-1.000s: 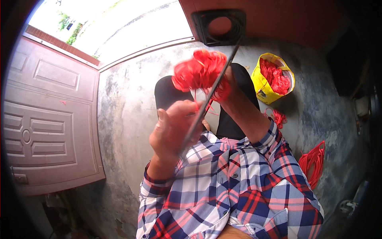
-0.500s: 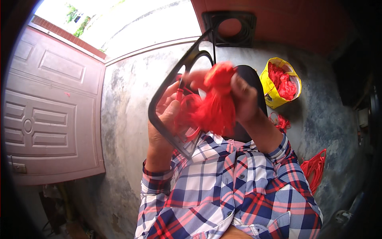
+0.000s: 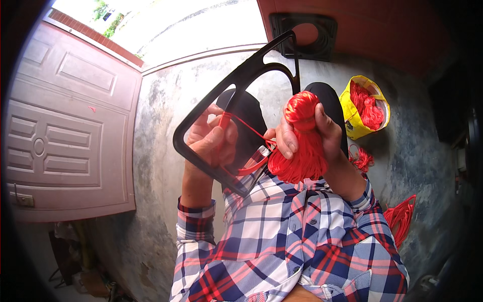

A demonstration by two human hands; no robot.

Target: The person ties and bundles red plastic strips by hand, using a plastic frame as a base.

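Note:
My left hand point(image 3: 211, 138) grips a flat black plastic frame point(image 3: 241, 80) with large cut-outs, held up in front of me. A thin red string point(image 3: 246, 130) runs from my left thumb across the frame's opening. My right hand point(image 3: 307, 133) is closed around a red thread tassel point(image 3: 300, 151), its bound head above my fingers and its fringe hanging below. The string leads to the fingers of that hand. Both sleeves are plaid, red, blue and white.
A yellow bag point(image 3: 354, 113) full of red tassels stands on the concrete floor to the right. Loose red tassels point(image 3: 361, 160) and red cords point(image 3: 400, 216) lie nearby. A second black frame point(image 3: 304, 35) lies by a red wall. A panelled pink door point(image 3: 65, 126) is at left.
The frame has turned from edge-on to face-on and risen. The tassel has come down from above into my right fist, and a string now spans the frame's opening.

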